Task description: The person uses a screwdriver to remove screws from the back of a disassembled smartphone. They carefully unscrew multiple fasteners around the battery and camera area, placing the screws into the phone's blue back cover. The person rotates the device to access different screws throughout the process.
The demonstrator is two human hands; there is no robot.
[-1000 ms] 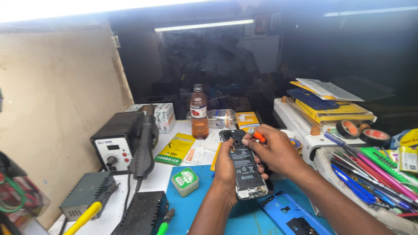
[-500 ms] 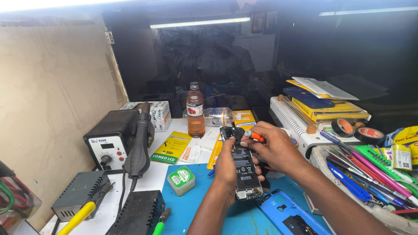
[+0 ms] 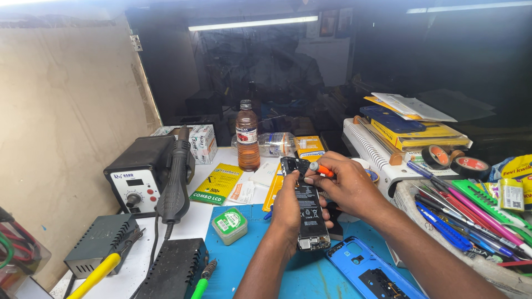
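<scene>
Above the blue mat (image 3: 249,260) on the worktop (image 3: 183,221), the left hand (image 3: 288,207) grips an opened phone (image 3: 308,213) from its left edge, back cover off and insides facing up. Its long axis runs almost straight away from the person, camera end far, tilted slightly left. The right hand (image 3: 346,185) pinches an orange-handled screwdriver (image 3: 321,169), tip at the phone's far end. The phone's blue back cover (image 3: 371,271) lies on the mat, just right of the wrists.

The worktop is white and crowded, backed by dark glass reflecting two strip lights; a plywood wall closes the left side. One hot-air station (image 3: 141,174) stands at left, its wand (image 3: 176,182) hanging in front. One brown bottle (image 3: 247,135) stands behind the phone, one small green tin (image 3: 229,224) on the mat's edge. Two tape rolls (image 3: 451,160) sit at right beside a tray of pens (image 3: 471,218).
</scene>
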